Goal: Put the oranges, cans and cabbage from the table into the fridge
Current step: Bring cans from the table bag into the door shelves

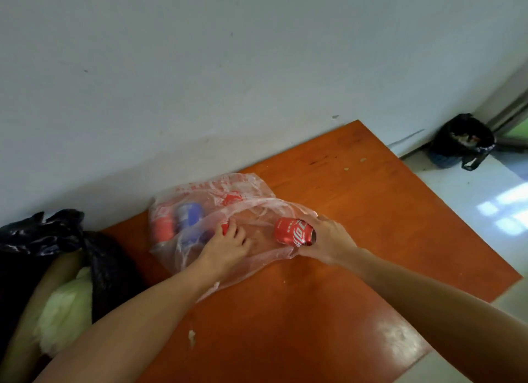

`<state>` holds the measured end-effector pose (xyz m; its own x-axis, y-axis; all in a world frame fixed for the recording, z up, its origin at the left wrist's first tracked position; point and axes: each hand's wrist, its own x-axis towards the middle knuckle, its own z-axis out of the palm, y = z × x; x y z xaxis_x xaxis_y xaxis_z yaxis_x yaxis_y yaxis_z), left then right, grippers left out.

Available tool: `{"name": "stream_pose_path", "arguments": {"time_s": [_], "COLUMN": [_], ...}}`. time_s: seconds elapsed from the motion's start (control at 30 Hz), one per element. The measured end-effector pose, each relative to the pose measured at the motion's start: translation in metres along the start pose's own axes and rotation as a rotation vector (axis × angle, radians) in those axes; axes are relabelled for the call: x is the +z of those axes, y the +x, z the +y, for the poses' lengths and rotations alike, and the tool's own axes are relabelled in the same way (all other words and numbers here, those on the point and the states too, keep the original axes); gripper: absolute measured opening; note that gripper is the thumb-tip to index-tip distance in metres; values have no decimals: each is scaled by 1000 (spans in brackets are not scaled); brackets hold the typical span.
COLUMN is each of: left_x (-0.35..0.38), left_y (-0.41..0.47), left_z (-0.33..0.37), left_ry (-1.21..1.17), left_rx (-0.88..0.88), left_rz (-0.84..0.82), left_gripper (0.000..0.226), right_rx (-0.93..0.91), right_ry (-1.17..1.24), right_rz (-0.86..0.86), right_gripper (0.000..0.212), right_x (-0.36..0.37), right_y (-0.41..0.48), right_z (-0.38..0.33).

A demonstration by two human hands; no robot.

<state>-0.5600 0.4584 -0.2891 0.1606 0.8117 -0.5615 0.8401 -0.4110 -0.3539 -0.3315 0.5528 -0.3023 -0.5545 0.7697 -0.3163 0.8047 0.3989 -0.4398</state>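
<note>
The red can [294, 231] lies on its side at the mouth of the clear plastic bag [217, 194]. The right hand [328, 239] grasps it by its top end, fingers wrapped round the rim, probably to draw it out lengthwise so the film does not snag. The left hand [228, 245] reaches into the bag, its fingers curled over a second red can [225, 228] that is mostly hidden under them. This looks like one can taken per hand, to save a trip. Deeper in the bag, toward the tabletop's [357, 211] far edge along the wall [200, 68], a blue can [190, 215] and a third red can [163, 229] lie side by side, blurred by the plastic. So several cans are still to be moved, and the task seems to be at an early stage. At the tabletop's left end the pale green cabbage [67, 305] sits inside an open black bag [43, 234]; whether this rests on the table or just beside it is unclear. No oranges or fridge are in view. A black-lined bin [461, 142] stands on the floor beyond the far right corner.
</note>
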Motion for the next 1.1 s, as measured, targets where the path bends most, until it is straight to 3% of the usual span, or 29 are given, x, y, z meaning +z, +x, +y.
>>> {"name": "stream_pose_path", "arguments": {"time_s": [0.2, 0.4, 0.57, 0.8, 1.1], "left_x": [-9, -60, -138, -260, -393], "left_y": [-44, -80, -88, -98, -135], "left_z": [12, 39, 81, 209, 484], "left_ry": [-362, -322, -315, -283, -257], "left_rx": [25, 133, 188, 448, 772], "left_rz": [367, 519, 625, 763, 873], "left_gripper": [38, 51, 48, 53, 53], "right_rx": [115, 185, 279, 538, 840], "right_ry": [4, -22, -37, -49, -39], "right_rz": [41, 216, 327, 508, 716], "right_gripper": [85, 84, 75, 74, 76], "right_x": [-10, -50, -86, -115, -111], "right_y": [-70, -154, -238, -416, -700], "right_z": [-7, -12, 14, 90, 206]}}
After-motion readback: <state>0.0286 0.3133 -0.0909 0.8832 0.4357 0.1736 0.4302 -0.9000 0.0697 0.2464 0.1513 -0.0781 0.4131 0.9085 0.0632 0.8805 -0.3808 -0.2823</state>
